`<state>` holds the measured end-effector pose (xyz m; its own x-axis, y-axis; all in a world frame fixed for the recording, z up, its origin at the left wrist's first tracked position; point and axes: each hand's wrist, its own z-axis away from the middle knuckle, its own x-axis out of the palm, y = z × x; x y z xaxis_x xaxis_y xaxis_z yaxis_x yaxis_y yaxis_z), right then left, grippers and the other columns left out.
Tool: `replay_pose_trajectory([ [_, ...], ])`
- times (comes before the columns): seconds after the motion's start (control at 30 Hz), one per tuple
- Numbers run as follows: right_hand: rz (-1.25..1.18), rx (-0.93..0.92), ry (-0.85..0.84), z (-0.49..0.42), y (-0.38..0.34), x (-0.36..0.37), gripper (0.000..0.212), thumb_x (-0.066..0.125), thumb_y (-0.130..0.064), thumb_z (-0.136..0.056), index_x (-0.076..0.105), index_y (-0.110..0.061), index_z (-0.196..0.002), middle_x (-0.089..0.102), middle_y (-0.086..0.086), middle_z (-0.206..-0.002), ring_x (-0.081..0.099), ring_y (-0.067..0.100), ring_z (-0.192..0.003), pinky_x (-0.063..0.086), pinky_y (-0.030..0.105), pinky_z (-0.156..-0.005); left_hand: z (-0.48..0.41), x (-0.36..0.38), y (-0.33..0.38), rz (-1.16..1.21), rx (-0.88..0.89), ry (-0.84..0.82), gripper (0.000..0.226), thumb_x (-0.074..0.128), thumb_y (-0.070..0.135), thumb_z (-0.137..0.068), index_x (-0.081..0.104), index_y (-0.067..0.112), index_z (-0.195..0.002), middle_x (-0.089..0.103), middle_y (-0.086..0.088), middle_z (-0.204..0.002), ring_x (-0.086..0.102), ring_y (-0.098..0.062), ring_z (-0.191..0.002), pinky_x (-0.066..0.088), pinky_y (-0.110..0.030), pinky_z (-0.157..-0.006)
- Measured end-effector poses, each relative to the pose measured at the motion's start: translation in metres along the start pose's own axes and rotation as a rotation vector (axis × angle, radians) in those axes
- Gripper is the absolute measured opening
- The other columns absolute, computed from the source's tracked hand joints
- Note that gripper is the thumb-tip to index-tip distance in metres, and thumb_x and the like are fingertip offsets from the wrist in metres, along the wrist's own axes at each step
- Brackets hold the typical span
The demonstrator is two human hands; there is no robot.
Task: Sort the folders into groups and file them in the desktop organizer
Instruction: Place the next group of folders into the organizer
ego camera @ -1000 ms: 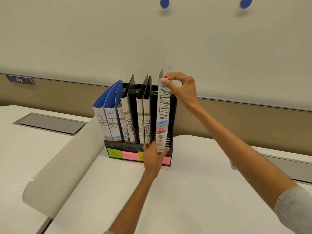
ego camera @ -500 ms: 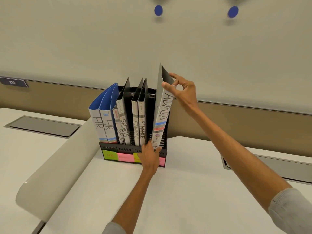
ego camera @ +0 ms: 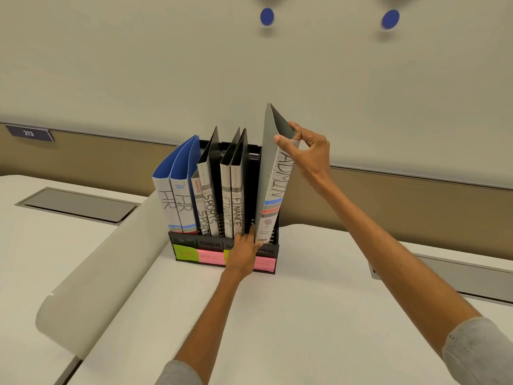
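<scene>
ADMIN folder (ego camera: 273,190) stands tilted in organizer's (ego camera: 188,241) rightmost slot, cover gaping at top. Looks light, thin, floppy; best held along spine, top and foot. Right hand (ego camera: 308,154) pinches top edge; left hand (ego camera: 244,252) touches foot, grip unclear. Other folders (ego camera: 211,201) fill left slots. White desk (ego camera: 277,315), pale wall (ego camera: 166,65) behind.

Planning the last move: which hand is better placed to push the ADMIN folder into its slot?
Right: the right hand pinches the top of the ADMIN folder; the left hand only touches its foot.
</scene>
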<state>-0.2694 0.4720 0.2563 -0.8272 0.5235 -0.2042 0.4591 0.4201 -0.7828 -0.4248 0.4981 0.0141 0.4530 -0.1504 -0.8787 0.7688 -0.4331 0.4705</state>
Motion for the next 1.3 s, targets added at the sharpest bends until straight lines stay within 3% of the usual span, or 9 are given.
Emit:
replay_pose_trajectory([
  [0.1,-0.01,-0.001,0.013,0.002,0.002,-0.001,0.035,0.078,-0.028,-0.081,0.059,-0.005,-0.062,0.066,0.009,-0.125,0.056,0.014,-0.125,0.044,0.029,-0.103,0.0,-0.002,-0.003,0.215,-0.127,0.072,0.057,0.04,0.038,-0.102,0.023,0.02,-0.153,0.043,-0.012,-0.135,0.052,-0.029,-0.118,0.049,-0.043,-0.092],
  [0.27,0.001,0.004,0.025,0.007,0.004,-0.003,0.035,0.077,-0.031,-0.082,0.059,-0.01,-0.06,0.065,0.009,-0.127,0.054,0.015,-0.127,0.042,0.031,-0.106,-0.001,0.005,-0.003,0.297,-0.131,0.162,0.055,0.047,0.036,-0.1,0.031,0.018,-0.149,0.047,-0.013,-0.136,0.054,-0.028,-0.119,0.05,-0.044,-0.094],
  [0.37,0.01,-0.004,0.023,0.008,0.002,-0.003,0.035,0.077,-0.029,-0.082,0.059,-0.008,-0.06,0.068,0.013,-0.121,0.054,0.015,-0.127,0.042,0.035,-0.107,-0.002,0.003,-0.008,0.304,-0.137,0.143,0.049,0.049,0.038,-0.099,0.041,0.021,-0.145,0.05,-0.01,-0.13,0.055,-0.026,-0.115,0.049,-0.042,-0.092],
  [0.5,0.028,-0.016,0.025,0.008,-0.006,0.003,0.039,0.077,-0.028,-0.082,0.062,0.005,-0.068,0.067,0.013,-0.123,0.054,0.013,-0.127,0.039,0.022,-0.097,-0.002,0.002,-0.005,0.121,-0.058,0.099,0.04,0.044,0.043,-0.1,0.066,0.015,-0.118,0.057,-0.009,-0.113,0.046,-0.025,-0.117,0.05,-0.042,-0.081],
  [0.67,0.117,-0.08,0.097,0.008,0.0,0.003,0.042,0.076,-0.034,-0.082,0.061,0.0,-0.064,0.069,0.012,-0.119,0.058,0.012,-0.122,0.046,0.026,-0.098,-0.002,0.004,-0.002,-0.025,-0.035,0.094,0.046,0.035,0.043,-0.102,0.057,0.012,-0.128,0.052,-0.013,-0.116,0.039,-0.027,-0.117,0.05,-0.043,-0.078],
  [0.83,0.191,-0.123,0.134,0.007,0.003,0.004,0.042,0.075,-0.033,-0.081,0.059,0.0,-0.061,0.072,0.012,-0.11,0.062,0.012,-0.117,0.05,0.025,-0.093,-0.002,0.005,-0.006,0.02,-0.017,0.091,0.046,0.036,0.043,-0.102,0.053,0.012,-0.131,0.052,-0.012,-0.117,0.037,-0.026,-0.119,0.05,-0.042,-0.08],
  [1.03,0.194,-0.104,0.125,0.009,0.002,0.008,0.039,0.074,-0.03,-0.079,0.06,-0.001,-0.058,0.076,0.008,-0.093,0.061,0.007,-0.116,0.051,0.028,-0.095,0.006,0.009,-0.005,0.454,-0.096,0.274,0.054,0.06,0.044,-0.092,0.041,0.017,-0.135,0.051,-0.008,-0.132,0.051,-0.024,-0.119,0.051,-0.038,-0.086],
  [1.17,0.144,-0.088,0.127,0.01,0.003,0.005,0.039,0.074,-0.024,-0.08,0.057,0.002,-0.056,0.074,0.005,-0.074,0.062,0.004,-0.114,0.051,0.032,-0.098,0.003,0.007,-0.001,0.255,-0.043,0.177,0.058,0.048,0.042,-0.099,0.029,0.026,-0.152,0.051,-0.006,-0.137,0.035,-0.022,-0.13,0.048,-0.04,-0.088],
  [1.3,0.069,-0.051,0.064,0.008,0.006,0.004,0.035,0.076,-0.024,-0.08,0.059,-0.004,-0.058,0.075,0.008,-0.081,0.061,0.005,-0.117,0.051,0.031,-0.098,0.001,0.012,0.0,0.239,-0.093,0.2,0.054,0.05,0.036,-0.099,0.037,0.017,-0.147,0.053,-0.009,-0.135,0.039,-0.023,-0.13,0.051,-0.042,-0.093],
])
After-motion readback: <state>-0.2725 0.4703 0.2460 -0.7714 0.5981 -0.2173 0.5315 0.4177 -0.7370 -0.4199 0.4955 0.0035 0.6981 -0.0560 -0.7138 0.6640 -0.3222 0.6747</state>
